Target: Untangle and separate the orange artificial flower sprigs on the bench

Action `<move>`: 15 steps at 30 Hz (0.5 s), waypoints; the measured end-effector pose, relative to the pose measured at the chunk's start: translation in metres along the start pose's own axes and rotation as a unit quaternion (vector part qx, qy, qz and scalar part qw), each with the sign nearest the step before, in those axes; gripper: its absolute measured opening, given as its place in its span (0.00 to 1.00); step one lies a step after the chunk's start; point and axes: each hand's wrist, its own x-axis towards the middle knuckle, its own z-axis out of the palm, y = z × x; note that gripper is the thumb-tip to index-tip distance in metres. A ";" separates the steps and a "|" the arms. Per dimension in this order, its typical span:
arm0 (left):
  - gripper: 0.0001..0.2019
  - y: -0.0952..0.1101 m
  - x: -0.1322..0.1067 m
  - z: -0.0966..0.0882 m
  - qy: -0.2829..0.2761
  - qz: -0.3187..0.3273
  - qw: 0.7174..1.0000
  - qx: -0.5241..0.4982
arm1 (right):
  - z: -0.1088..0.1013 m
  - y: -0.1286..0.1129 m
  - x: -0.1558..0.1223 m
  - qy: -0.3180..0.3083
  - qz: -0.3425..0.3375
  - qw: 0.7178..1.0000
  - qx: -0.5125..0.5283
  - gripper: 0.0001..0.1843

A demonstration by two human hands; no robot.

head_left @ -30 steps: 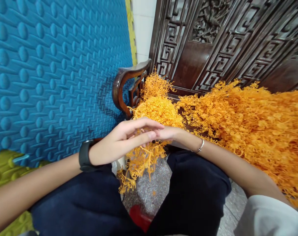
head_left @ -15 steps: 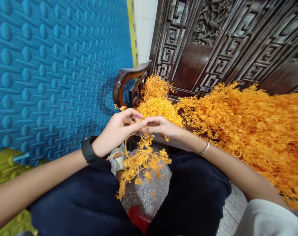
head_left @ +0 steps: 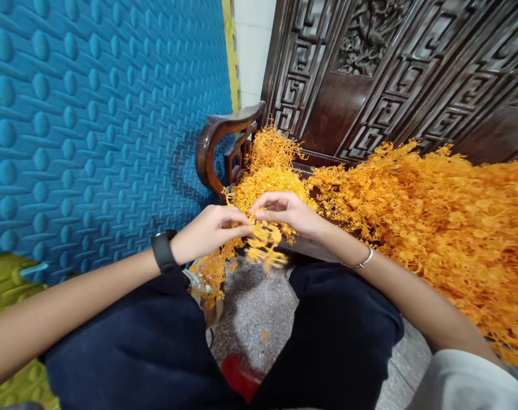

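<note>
My left hand [head_left: 216, 230], with a dark band at the wrist, pinches an orange plastic flower sprig [head_left: 211, 276]. Part of that sprig dangles below the hand, over a foot. My right hand [head_left: 286, 212], thumb and finger closed together, meets the left fingertips and pinches a piece at the same spot. Under the joined fingertips hangs a blurred orange cluster [head_left: 265, 247]; whether it is still joined to the rest of the sprig I cannot tell. Just behind the hands lies a small pile of yellow-orange pieces [head_left: 276, 181].
A big heap of orange sprigs [head_left: 447, 228] covers the right side of the dark carved wooden bench [head_left: 339, 108]. The bench's curved armrest [head_left: 207, 145] rises beyond my left hand. Blue foam matting [head_left: 92, 125] stands at left. A red object [head_left: 240, 377] lies on the speckled floor [head_left: 262, 319].
The hanging sprig has swung to the left and split visibly into two bunches, one now blurred under the fingertips. My left hand dropped slightly; the right hand rose a little.
</note>
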 end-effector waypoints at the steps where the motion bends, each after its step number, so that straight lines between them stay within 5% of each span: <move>1: 0.14 0.000 0.000 0.000 -0.007 -0.002 1.000 -0.002 | 0.000 0.001 0.000 0.005 0.004 1.000 -0.008 0.08; 15: 0.15 0.002 0.013 0.003 0.048 -0.031 0.998 0.004 | -0.004 -0.002 0.010 0.138 0.056 0.988 -0.029 0.06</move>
